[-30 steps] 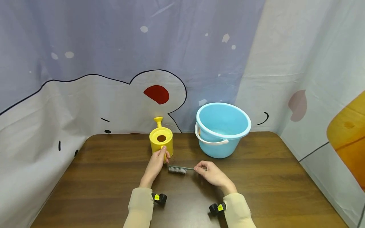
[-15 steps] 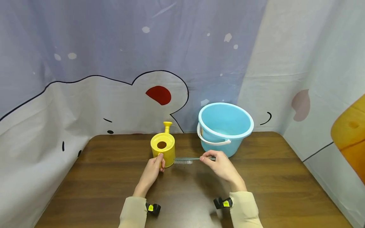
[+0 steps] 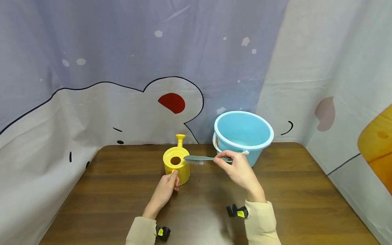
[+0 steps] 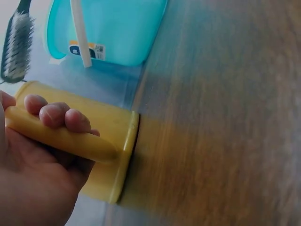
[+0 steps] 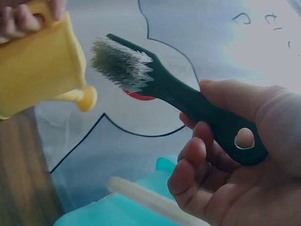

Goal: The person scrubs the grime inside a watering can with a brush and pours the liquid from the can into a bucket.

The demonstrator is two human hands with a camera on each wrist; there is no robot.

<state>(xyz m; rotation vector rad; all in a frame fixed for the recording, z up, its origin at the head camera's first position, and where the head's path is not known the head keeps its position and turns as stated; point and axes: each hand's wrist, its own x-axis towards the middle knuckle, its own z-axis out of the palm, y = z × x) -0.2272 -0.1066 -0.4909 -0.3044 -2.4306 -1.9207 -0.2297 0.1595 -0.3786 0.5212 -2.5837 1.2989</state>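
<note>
My left hand [image 3: 164, 190] grips the handle of a yellow watering can [image 3: 183, 174], its fingers curled round it in the left wrist view. The can stands on the table, spout pointing to the back, with a round opening in its top. Between thumb and fingers, my right hand [image 3: 240, 169] holds a dark green scrub brush [image 5: 181, 96] by its handle, which has a hole near the end. White bristles [image 5: 123, 63] face down in the head view. The brush head is raised to the can's right rim, overlapping it in that view.
Behind my right hand stands a light blue bucket [image 3: 255, 153] with a white handle [image 4: 81, 33] and a label on its side. The brown wooden table [image 3: 122, 177] ends at a patterned curtain [image 3: 122, 112] along the back.
The brush has risen from low over the table to the can's rim in my right hand. The can has come nearer and turned slightly, its spout swinging rightward, with my left hand still on its handle.
</note>
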